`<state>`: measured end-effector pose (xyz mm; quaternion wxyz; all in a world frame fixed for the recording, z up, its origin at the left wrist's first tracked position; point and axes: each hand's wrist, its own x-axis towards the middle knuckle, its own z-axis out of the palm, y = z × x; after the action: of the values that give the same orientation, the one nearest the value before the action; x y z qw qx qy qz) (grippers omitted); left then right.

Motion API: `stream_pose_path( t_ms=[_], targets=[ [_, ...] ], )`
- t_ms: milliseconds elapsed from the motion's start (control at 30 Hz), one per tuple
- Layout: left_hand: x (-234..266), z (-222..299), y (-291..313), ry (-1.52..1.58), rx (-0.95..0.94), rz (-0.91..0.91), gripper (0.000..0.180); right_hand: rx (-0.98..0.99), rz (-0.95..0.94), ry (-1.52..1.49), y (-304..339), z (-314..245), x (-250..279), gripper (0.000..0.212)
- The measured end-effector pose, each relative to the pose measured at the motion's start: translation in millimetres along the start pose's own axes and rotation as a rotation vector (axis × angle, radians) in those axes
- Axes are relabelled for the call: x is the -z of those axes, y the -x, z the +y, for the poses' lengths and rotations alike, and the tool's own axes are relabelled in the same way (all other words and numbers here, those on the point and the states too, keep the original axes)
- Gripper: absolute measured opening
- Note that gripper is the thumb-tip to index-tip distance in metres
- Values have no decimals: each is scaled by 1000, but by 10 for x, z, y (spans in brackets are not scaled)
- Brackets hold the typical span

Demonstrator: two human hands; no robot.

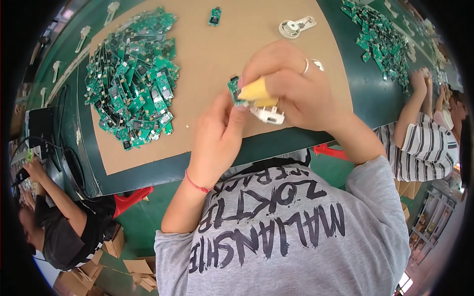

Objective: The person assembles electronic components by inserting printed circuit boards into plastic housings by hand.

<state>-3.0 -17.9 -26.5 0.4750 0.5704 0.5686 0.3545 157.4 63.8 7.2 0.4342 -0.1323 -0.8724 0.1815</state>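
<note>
My left hand is closed, its thumb and fingers pinching a small green circuit board above the brown sheet. Close against it, my right hand is curled round a white plastic housing. The housing has a rectangular opening at its lower end. Something yellow shows at the right fingertips; whether it is a finger cover or a separate piece I cannot tell. Board and housing overlap between my fingers, and their contact is partly hidden.
A big heap of green circuit boards lies left on the brown sheet. One loose board and a white round-headed housing lie farther off. More boards are piled at right. Other people work on both sides.
</note>
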Motion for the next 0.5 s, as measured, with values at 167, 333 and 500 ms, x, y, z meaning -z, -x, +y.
stream_pose_path(
  t_ms=[167,333,500],
  targets=[
    [-48,-126,-35,995,340,-436,27,368,-221,159,-78,-33,47,14],
    [-132,-138,-96,1256,293,-426,33,322,-306,243,-86,-68,150,13],
    [51,-73,-117,976,73,-87,42,-496,-547,175,-37,2,371,20]
  ],
)
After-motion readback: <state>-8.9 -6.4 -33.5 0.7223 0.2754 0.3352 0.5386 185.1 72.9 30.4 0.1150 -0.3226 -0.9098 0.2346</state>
